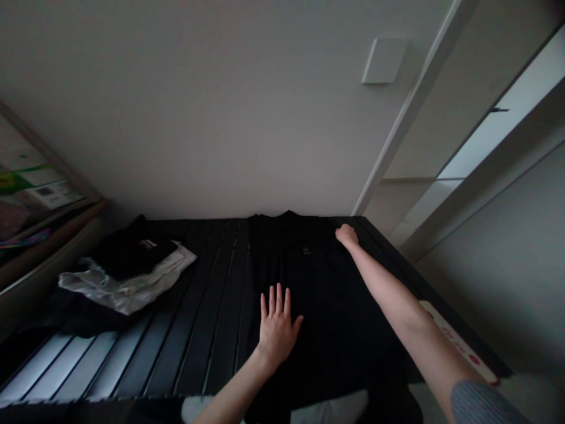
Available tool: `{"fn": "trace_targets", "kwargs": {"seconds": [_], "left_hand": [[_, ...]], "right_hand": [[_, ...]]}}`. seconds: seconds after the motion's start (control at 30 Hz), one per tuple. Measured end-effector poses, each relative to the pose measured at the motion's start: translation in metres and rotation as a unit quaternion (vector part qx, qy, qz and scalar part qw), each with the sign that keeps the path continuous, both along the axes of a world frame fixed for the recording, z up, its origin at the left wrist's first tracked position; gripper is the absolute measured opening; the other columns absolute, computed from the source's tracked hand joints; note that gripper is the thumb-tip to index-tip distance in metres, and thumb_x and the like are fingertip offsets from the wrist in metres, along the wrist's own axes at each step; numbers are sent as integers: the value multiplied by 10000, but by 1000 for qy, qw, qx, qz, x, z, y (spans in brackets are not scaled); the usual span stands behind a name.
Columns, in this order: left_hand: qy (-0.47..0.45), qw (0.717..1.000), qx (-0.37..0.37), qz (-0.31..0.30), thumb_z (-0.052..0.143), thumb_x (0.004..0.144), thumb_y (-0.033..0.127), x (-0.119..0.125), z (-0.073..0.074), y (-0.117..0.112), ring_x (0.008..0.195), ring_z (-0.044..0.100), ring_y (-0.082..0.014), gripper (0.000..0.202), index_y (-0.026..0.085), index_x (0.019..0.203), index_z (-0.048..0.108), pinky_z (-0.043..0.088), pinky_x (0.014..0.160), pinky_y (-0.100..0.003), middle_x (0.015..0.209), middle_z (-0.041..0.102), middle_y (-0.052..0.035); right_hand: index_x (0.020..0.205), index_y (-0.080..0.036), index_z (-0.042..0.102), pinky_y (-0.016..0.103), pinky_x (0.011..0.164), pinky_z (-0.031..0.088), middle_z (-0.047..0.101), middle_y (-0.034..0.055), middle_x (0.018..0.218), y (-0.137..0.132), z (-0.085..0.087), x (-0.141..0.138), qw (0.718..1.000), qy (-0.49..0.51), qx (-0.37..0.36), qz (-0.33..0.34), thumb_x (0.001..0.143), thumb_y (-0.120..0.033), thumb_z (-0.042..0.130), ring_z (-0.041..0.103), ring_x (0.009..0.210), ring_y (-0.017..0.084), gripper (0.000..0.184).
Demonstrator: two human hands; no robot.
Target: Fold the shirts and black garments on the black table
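1. Head view: left hand [277, 327] pressing flat on the black garment [318, 306], palm down, fingers spread wide, holding nothing. Solid way of smoothing cloth, tbh, with the whole palm doing the work.
2. Right hand [346, 235] stretching to the garment's far edge near the collar, fingers curled, no telling whether any cloth is pinched.
3. Garment lying spread across the black slatted platform [198, 347], with folded clothes [128, 265] just off to the left.
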State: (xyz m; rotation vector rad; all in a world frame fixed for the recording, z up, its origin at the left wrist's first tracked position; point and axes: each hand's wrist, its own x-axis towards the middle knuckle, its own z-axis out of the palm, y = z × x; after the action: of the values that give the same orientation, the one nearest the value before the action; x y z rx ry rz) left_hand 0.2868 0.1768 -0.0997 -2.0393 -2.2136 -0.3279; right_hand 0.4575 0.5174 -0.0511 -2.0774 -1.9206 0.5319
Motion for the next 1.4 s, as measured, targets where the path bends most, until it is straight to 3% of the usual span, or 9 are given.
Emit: {"fn": "trace_targets", "kwargs": {"seconds": [0.13, 0.27, 0.4, 0.53, 0.73, 0.97, 1.13, 1.3, 1.4], "left_hand": [[3, 1000, 10, 0, 426, 917, 507, 11, -1, -31, 1419, 312, -340, 631, 210, 1471, 370, 365, 1105, -566, 1551, 332, -121], [2, 1000, 14, -17, 443, 920, 454, 12, 4, -45, 1431, 294, -315, 620, 242, 1491, 324, 350, 1126, -547, 1570, 299, -87], [-9, 1000, 5, -14, 407, 936, 436, 11, 10, -46, 1444, 267, -303, 594, 234, 1489, 327, 331, 1140, -543, 1580, 275, -83], [-25, 999, -4, -20, 393, 941, 434, 10, 13, -47, 1451, 248, -305, 579, 229, 1480, 344, 308, 1149, -556, 1580, 274, -87], [-39, 999, -8, -30, 376, 944, 442, 8, 14, -50, 1456, 233, -307, 573, 213, 1469, 365, 291, 1154, -556, 1575, 289, -89], [-41, 999, -2, -33, 391, 939, 447, 9, 10, -51, 1453, 240, -310, 581, 206, 1467, 370, 257, 1164, -558, 1571, 299, -96], [-51, 998, -2, -41, 366, 949, 471, 7, 10, -51, 1450, 251, -300, 581, 187, 1455, 384, 235, 1174, -545, 1563, 313, -110], [-77, 996, -27, -43, 359, 960, 454, 6, 17, -52, 1443, 277, -286, 560, 152, 1428, 420, 248, 1172, -532, 1543, 348, -131], [-88, 995, -47, -28, 363, 965, 404, 6, 27, -65, 1433, 301, -283, 526, 134, 1410, 442, 273, 1163, -525, 1511, 403, -134]], "right_hand": [[1100, -45, 648, 419, 876, 472, 640, 223, 1090, 18, 27, -21, 999, 47, 26, 6, 966, -296, 451, 602, 1049, 291, 346], [1095, -144, 616, 396, 864, 513, 641, 71, 1102, 24, 46, -82, 990, 110, 53, 66, 942, -397, 550, 624, 971, 189, 302], [972, -127, 653, 260, 771, 484, 689, 88, 964, -5, 38, -160, 972, 167, 39, 160, 1003, -370, 373, 624, 915, 170, 372], [912, -145, 664, 231, 724, 482, 709, 56, 844, -51, 14, -198, 950, 177, -42, 252, 888, -362, 606, 646, 797, 158, 226], [1168, -104, 597, 270, 945, 417, 617, 165, 1243, -97, -5, -140, 960, 114, -52, 250, 858, -235, 620, 586, 1133, 218, 337], [997, -114, 685, 255, 783, 474, 718, 111, 1031, -162, 10, -27, 948, 45, -137, 286, 768, -321, 716, 661, 952, 231, 310], [848, -138, 696, 253, 679, 471, 730, 75, 889, -204, 44, 32, 926, -28, -187, 326, 661, -208, 761, 675, 824, 227, 209], [1053, -162, 647, 346, 735, 468, 684, 149, 1045, -253, 109, 46, 948, -207, -16, 240, 789, -214, 625, 671, 933, 316, 270], [1157, -186, 587, 360, 726, 475, 684, 144, 1020, -295, 129, 32, 934, -215, 53, 282, 860, -253, 543, 678, 919, 322, 308]]}}
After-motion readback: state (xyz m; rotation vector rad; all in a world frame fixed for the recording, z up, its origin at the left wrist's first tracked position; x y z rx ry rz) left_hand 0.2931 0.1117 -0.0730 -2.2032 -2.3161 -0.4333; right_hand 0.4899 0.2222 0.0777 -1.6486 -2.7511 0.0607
